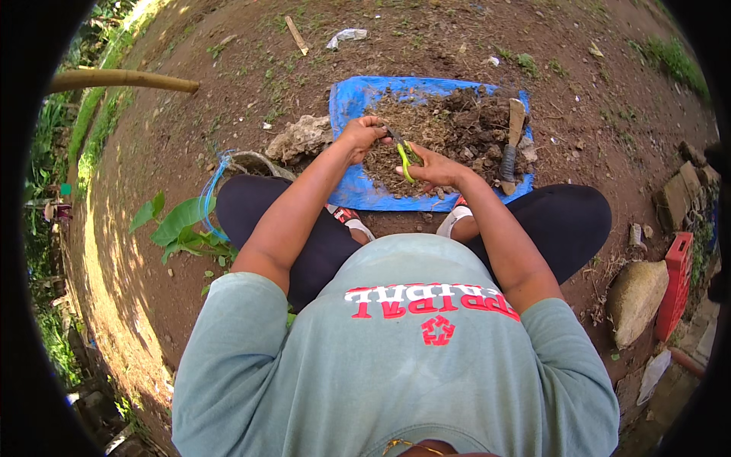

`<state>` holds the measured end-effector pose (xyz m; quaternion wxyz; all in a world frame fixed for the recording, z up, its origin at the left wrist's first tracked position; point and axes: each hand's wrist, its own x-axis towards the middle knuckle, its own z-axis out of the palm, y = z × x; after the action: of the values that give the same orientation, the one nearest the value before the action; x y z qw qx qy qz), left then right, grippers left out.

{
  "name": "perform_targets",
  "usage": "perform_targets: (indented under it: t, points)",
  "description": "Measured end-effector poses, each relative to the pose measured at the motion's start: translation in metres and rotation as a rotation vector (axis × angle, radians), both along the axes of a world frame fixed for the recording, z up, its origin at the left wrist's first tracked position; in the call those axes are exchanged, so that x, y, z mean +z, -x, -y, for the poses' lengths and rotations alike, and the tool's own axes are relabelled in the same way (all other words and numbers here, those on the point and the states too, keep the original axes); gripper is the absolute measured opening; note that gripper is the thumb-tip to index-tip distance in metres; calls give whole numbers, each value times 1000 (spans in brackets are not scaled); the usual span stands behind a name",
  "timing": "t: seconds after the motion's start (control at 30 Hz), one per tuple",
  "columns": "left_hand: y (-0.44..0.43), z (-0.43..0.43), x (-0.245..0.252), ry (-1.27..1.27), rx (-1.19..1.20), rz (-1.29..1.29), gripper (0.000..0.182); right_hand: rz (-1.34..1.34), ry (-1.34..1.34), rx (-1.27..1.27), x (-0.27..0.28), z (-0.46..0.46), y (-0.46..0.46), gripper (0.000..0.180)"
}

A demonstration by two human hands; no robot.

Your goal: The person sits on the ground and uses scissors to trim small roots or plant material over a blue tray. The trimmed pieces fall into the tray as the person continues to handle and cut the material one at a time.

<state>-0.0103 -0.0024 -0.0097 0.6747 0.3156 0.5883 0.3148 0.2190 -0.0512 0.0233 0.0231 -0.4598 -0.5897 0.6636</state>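
Over a blue plastic sheet (346, 185), my right hand (438, 167) grips a pair of scissors (404, 162) by its yellow-green handles. The dark blades point up and left towards my left hand (364, 137). My left hand's fingertips are pinched together beside the blade tips, on something too small to make out. Below both hands, dry plant bits (420, 123) and clumps of dark soil (480, 117) cover much of the sheet. On the sheet's right side lies a broad-bladed knife (512, 137) with a dark wrapped handle.
A pale rock (302, 139) sits left of the sheet. Blue twine (210, 194) and a leafy plant (183, 223) are by my left knee. A bamboo pole (131, 80) juts in from the left. A large stone (637, 300) and a red plastic crate (677, 285) stand at right.
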Motion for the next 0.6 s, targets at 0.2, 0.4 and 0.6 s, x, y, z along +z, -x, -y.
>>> perform_targets:
  t: [0.2, 0.4, 0.6]
  points:
    - [2, 2, 9, 21, 74, 136, 23, -47, -42, -1, -10, -2, 5, 78]
    - [12, -5, 1, 110, 122, 198, 19, -95, 1, 7, -7, -1, 5, 71]
    - [9, 1, -3, 147, 45, 211, 16, -152, 167, -89, 6, 11, 0, 76]
